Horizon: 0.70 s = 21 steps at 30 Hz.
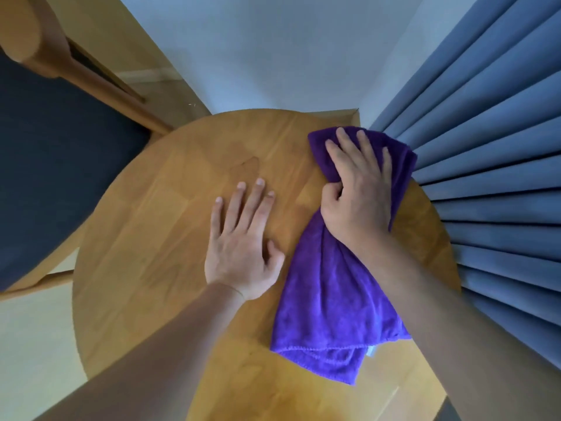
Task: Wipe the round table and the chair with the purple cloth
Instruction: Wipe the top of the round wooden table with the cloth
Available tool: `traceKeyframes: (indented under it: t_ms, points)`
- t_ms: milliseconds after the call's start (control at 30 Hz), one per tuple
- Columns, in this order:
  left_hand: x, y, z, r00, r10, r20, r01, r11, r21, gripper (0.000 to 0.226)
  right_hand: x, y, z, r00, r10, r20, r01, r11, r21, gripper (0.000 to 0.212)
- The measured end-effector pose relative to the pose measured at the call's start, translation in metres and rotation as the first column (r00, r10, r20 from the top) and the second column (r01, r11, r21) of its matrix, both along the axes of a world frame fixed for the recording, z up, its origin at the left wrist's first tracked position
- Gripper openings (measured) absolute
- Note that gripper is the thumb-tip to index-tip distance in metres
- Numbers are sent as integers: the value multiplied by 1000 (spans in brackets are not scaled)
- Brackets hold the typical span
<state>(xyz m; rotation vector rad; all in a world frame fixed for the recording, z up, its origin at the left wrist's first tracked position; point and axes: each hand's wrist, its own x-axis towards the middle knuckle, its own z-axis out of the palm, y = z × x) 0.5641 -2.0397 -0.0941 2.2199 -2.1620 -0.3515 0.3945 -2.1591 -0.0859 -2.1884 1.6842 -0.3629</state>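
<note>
A: Where's our purple cloth (331, 287)?
B: On the round table (170, 226), right side. Our right hand (355, 189) presses it, thumb pinching a fold.
A: Left hand (243, 241)?
B: Flat on wood, fingers spread. Chair (60, 165) sits left.

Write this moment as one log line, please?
step: wiping table | right hand: presses cloth on table, far right | left hand: flat on table | chair: untouched
</note>
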Motion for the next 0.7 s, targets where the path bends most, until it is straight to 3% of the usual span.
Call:
traceKeyframes:
  t_ms: [67,233,333,400,533,700]
  points:
    - [-1,2,0,995,102,-16,-102,995,-10,81,-2,9,1,999,41,-23,-41,999,11,68]
    - [-2,1,0,996,90,-15,-90,996,4,81,-31,68,1,952,305,-20,-303,950,68,65]
    - [-2,1,1,996,89,-12,-89,996,17,80,-41,61,3,909,416,22,-416,908,48,61]
    - [-2,0,1,996,86,-10,-86,996,22,80,-30,31,2,913,406,51,-407,913,28,57]
    - [-2,0,1,996,91,-10,-91,996,24,82,17,-25,0,974,221,48,-221,975,-4,54]
    - [0,2,-1,996,79,-32,-79,997,2,81,25,4,1,984,175,25,-176,984,19,55]
